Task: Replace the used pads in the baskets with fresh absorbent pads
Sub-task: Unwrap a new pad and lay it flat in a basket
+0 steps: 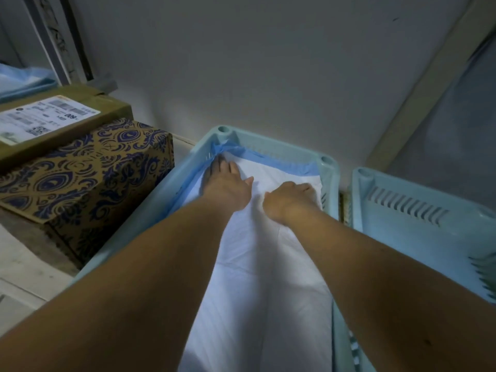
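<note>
Two bare forearms reach forward from the camera into a pale blue plastic basket [328,170] set against a grey wall [268,63]. Lining the basket is a white absorbent pad [268,264] with a blue border, its edge turned up along the far and left walls. The left hand [225,183] lies flat on the pad near the far left corner, fingers straight and close together, pressing it down. The right hand [290,197] rests on the pad near the right wall with fingers curled under; whether they pinch the pad cannot be told. A second blue basket [402,210] stands just beside on the right. A patterned cardboard box [88,183] sits left, beside a labelled brown box [53,122].
</note>
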Demonstrator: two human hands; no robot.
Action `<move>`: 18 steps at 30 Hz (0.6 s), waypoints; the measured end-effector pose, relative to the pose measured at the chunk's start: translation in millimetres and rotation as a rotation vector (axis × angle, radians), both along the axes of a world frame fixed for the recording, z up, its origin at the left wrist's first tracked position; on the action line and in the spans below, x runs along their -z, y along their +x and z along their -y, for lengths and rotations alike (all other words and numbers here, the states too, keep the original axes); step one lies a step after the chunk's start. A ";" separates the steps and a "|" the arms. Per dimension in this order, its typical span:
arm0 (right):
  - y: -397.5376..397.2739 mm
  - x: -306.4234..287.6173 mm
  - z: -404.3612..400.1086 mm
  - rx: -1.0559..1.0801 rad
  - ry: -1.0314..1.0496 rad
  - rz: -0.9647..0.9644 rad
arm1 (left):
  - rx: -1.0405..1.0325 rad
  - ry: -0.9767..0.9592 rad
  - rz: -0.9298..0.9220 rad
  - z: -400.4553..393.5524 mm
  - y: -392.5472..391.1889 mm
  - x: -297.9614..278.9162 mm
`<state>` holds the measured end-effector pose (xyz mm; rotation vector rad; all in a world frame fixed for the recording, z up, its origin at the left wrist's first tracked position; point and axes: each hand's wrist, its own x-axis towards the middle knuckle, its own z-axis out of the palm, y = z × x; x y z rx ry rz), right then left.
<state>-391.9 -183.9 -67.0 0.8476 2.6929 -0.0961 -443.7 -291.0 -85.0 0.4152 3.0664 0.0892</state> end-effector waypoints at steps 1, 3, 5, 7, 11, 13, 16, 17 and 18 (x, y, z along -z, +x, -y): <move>6.5 0.6 8.2 0.046 -0.013 0.008 | 0.027 -0.015 -0.023 -2.6 5.9 -4.8; 19.8 3.4 19.0 0.107 -0.033 0.001 | 0.084 -0.028 -0.012 -8.5 22.9 -12.3; 31.2 3.2 23.2 0.131 -0.014 -0.005 | 0.110 -0.041 0.046 -8.0 38.9 -14.1; 42.0 1.8 25.5 0.126 -0.015 -0.003 | 0.091 -0.062 0.109 1.4 51.5 -11.7; 54.3 4.3 28.1 0.078 -0.075 -0.018 | 0.087 -0.070 0.161 22.7 64.2 -2.7; 58.1 4.4 27.3 0.061 -0.077 -0.012 | 0.097 -0.075 0.155 27.2 67.4 -0.9; 63.8 4.1 28.8 0.012 -0.085 -0.020 | 0.096 -0.079 0.142 30.3 67.2 -1.0; 67.3 3.8 27.9 -0.010 -0.090 -0.023 | 0.104 -0.075 0.140 30.3 67.3 -0.9; 69.2 3.6 27.5 -0.034 -0.099 -0.019 | 0.113 -0.077 0.137 32.1 67.0 -0.8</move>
